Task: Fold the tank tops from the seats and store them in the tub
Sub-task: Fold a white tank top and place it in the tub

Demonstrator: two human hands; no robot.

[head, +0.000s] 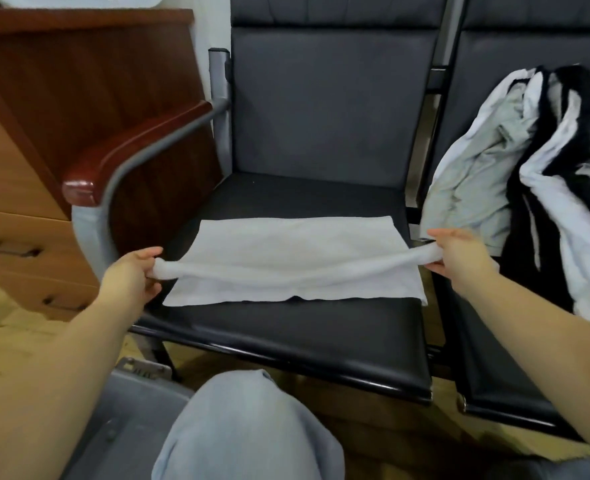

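A white top (pixel 293 244) lies flat on the black seat (pixel 286 341), its near edge lifted into a tight roll; the left hand (pixel 132 277) pinches the roll's left end and the right hand (pixel 460 256) pinches its right end; a pile (pixel 543 174) of white, grey and black tops is on the next seat; a grey tub (pixel 120 420) stands low at left.

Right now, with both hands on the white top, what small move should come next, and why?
Probably carry the lifted edge forward and lay it down. The left hand and right hand each pinch an end of the white top, stretched above the part lying flat on the seat, so the fold looks unfinished.
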